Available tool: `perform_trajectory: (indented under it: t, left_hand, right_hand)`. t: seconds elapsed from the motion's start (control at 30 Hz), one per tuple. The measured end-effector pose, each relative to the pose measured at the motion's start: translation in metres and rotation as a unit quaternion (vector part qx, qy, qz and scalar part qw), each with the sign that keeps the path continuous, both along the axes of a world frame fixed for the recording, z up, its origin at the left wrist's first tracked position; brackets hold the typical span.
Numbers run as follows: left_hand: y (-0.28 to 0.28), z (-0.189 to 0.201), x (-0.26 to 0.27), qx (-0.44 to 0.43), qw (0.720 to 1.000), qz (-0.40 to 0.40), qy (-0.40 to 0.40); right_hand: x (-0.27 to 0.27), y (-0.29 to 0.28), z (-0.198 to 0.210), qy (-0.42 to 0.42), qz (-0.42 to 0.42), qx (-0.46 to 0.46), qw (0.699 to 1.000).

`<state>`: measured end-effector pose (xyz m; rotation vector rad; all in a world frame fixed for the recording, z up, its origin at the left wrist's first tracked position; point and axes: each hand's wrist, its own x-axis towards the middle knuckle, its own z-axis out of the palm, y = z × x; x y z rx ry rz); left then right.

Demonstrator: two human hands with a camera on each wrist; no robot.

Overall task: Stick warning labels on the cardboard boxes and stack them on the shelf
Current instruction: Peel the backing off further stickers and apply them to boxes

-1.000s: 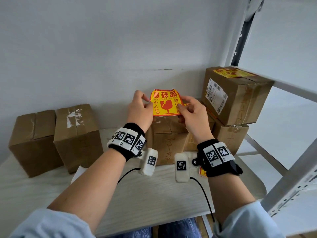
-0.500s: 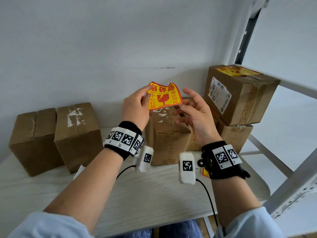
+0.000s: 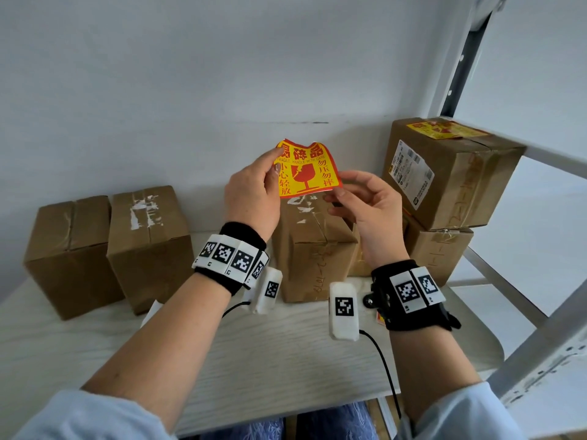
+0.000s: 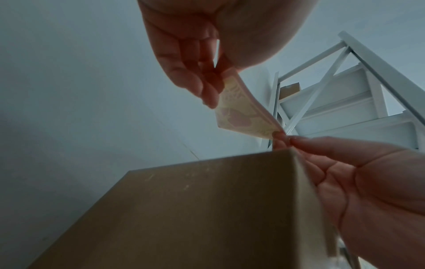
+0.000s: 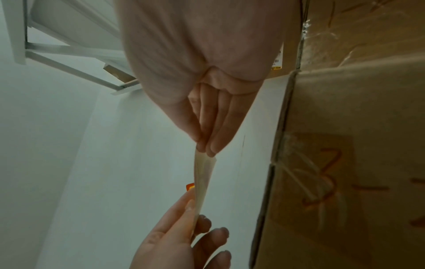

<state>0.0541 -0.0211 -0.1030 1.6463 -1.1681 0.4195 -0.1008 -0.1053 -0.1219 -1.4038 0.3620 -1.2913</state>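
A yellow and red warning label [image 3: 306, 171] is held up above the middle cardboard box [image 3: 313, 249]. My left hand [image 3: 254, 188] pinches its left edge between thumb and fingers. My right hand [image 3: 362, 201] pinches its lower right corner. In the left wrist view the label [image 4: 243, 114] shows its pale back, stretched between both hands over the box [image 4: 184, 209]. In the right wrist view the label [image 5: 203, 174] is seen edge-on between the fingertips. The label does not touch the box.
Two unlabelled boxes [image 3: 108, 249] stand at the left of the white table [image 3: 286, 360]. On the right, a box with a label on top [image 3: 451, 173] sits on another box [image 3: 438, 255], beside the white shelf frame [image 3: 540, 328].
A second ago both hands held the label. Half a second ago the right hand had let go, fingers spread. Now it pinches the lower right corner again, and the label sits slightly higher.
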Motion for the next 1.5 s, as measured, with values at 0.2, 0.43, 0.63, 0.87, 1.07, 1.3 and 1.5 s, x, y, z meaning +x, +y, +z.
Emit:
perform_trajectory:
  t: [0.2,0.43,0.63,0.87,1.07,1.3,1.5]
  left_hand:
    - [0.001,0.007,-0.004,0.184,0.981,0.05,-0.021]
    - [0.0,0.015,-0.018,0.086,0.986,0.045,-0.132]
    - [-0.009,0.012,-0.029,0.005,0.985,-0.144,-0.1]
    - [-0.008,0.009,-0.028,-0.008,0.985,-0.165,-0.045]
    - [-0.008,0.008,-0.027,-0.014,0.985,-0.168,-0.024]
    - [-0.006,0.009,-0.029,-0.018,0.986,-0.163,-0.029]
    - [-0.005,0.011,-0.031,-0.02,0.987,-0.154,-0.036]
  right_hand:
    - [0.002,-0.005,-0.001,0.079,-0.085,-0.104,0.988]
    - [0.002,-0.005,0.004,0.115,-0.111,-0.141,0.977]
    - [0.006,-0.003,0.006,0.097,-0.074,-0.142,0.982]
    - [0.007,0.001,0.008,0.077,-0.05,-0.121,0.988]
    - [0.008,0.004,0.01,0.072,-0.042,-0.11,0.99]
    - [0.007,0.005,0.011,0.074,-0.049,-0.113,0.99]
    - [0.007,0.005,0.01,0.069,-0.049,-0.111,0.99]
